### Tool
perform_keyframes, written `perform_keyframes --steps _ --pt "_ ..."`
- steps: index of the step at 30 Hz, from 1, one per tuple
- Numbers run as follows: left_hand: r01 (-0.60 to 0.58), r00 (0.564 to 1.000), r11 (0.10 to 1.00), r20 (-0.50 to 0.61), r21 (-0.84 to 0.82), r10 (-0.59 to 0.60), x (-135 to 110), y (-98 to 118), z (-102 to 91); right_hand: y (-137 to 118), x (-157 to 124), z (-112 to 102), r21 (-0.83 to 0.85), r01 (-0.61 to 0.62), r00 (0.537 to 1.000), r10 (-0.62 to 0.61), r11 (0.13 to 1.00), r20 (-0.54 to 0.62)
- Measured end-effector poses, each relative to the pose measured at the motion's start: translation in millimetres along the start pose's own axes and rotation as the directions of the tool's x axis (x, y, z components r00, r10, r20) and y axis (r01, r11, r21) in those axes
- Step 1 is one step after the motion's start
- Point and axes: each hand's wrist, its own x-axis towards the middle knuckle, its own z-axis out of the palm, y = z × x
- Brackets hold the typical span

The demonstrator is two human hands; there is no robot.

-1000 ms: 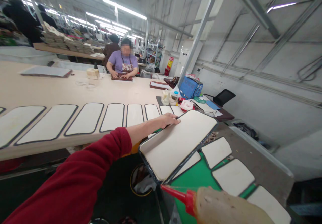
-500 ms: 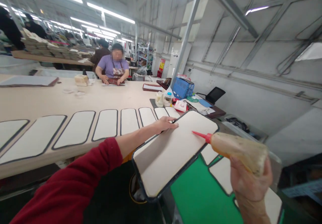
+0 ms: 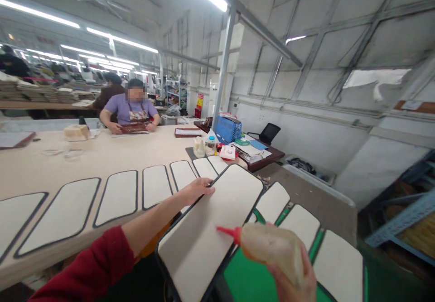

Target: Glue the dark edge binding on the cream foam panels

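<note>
My left hand (image 3: 199, 190) grips the far left edge of a white rounded panel (image 3: 234, 193) with a dark border, its thumb on the top face. The panel is held tilted in front of me. In my right hand (image 3: 295, 270) is a squeeze bottle (image 3: 272, 243) of yellowish liquid, its fingers wrapped round the body. The bottle's red nozzle (image 3: 228, 232) points left over the panel; whether the tip touches the surface I cannot tell. Similar panels (image 3: 118, 195) lie in a row on the pale table, and several more (image 3: 301, 225) rest on a green surface at the right.
Across the pale table (image 3: 112, 155) a person in a purple top (image 3: 131, 112) handles a dark red piece. A blue basket (image 3: 229, 129), a jar (image 3: 211, 142) and papers (image 3: 251, 153) stand beyond the panel. At right is a blue metal rack (image 3: 404, 216).
The view has swung right and tilted up. The bottle has moved from the panel's far part toward its middle, nearer me. Both hands keep their holds.
</note>
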Motion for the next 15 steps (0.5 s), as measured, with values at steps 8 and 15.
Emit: perform_keyframes --steps 8,15 --pt "0.018 0.999 0.999 -0.027 -0.033 -0.019 -5 -4 8.4 1 28 -9 -0.04 0.005 0.993 -0.009 0.999 -0.12" --pt "0.018 0.995 1.0 -0.097 0.0 -0.018 -8 -9 8.0 12 20 -2 -0.059 -0.029 0.999 0.027 0.998 -0.041"
